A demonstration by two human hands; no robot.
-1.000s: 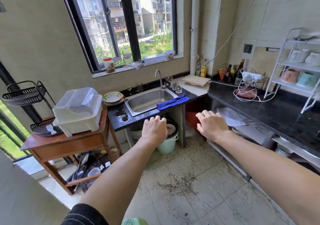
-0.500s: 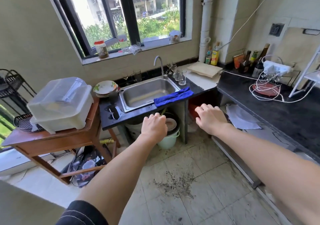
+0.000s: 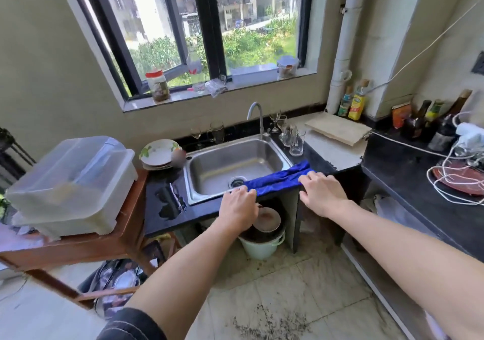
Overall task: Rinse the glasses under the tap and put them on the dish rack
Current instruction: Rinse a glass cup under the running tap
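Both hands hover at the front edge of the counter, at 6 o'clock from the sink (image 3: pixel 235 166). The left hand (image 3: pixel 238 206) and the right hand (image 3: pixel 320 195) have loosely bent fingers and hold nothing. The right fingertips are at the blue cloth (image 3: pixel 277 180); whether they touch it cannot be told.

Most glasses (image 3: pixel 290 136) stand at 1 o'clock from the sink, just beside the tap (image 3: pixel 258 117); a few more are at 11 o'clock. They are probably light, stiff, fragile and slippery when wet, so a grip around the body seems safest. The sink rim and the spout are hard edges to avoid. The covered dish rack (image 3: pixel 70 182) sits at 9 o'clock, with open air above the counter.
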